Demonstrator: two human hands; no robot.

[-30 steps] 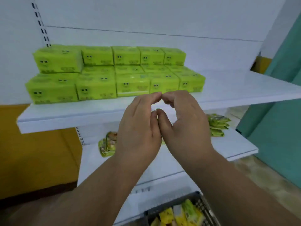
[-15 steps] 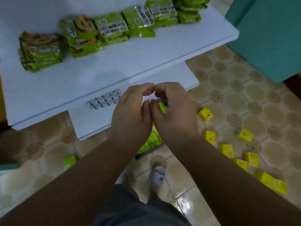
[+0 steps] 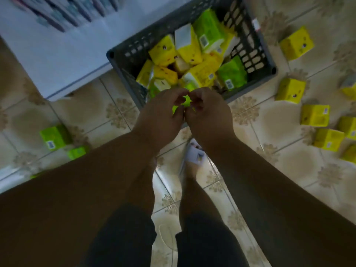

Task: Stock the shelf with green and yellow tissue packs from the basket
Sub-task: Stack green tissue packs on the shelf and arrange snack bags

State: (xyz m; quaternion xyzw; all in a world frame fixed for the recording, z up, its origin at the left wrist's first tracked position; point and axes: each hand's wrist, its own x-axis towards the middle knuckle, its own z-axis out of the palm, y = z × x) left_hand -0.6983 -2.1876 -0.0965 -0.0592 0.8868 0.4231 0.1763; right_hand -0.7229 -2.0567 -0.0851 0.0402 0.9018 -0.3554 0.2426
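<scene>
your left hand (image 3: 159, 114) and right hand (image 3: 209, 117) hung together over the near rim of the basket (image 3: 256, 45), thumbs side by side, fingertips nearly meeting. fingers of both were curled inward and held nothing; a bit of green pack showed through the gap between them, but it lay below in the basket, not in your grip.

the basket was dark grey moulded plastic, rectangular, walls pierced by rows of small slots, rounded corner posts. it sat on the floor just beside the white base of the shelf (image 3: 57, 60). inside, the tissue packs (image 3: 194, 62) lay jumbled at all angles: soft rectangular bricks in glossy film, mostly yellow (image 3: 165, 51), a few lime green (image 3: 232, 74), some showing white ends. small white barcode stickers showed on several; the printing was too blurred to read, no brand legible.

loose yellow packs (image 3: 294, 46) were scattered on the tiles to your right, well apart from the basket, dark dot marks on some faces. two green packs (image 3: 54, 136) lay on the floor to your left, each with a barcode patch.

the floor (image 3: 289, 164) was glazed cream tile with beige floral medallions, shiny with glare. your white slipper (image 3: 194, 155) carried a small dark-and-yellow mark, unreadable. dark shorts (image 3: 125, 237) at bottom of view.
</scene>
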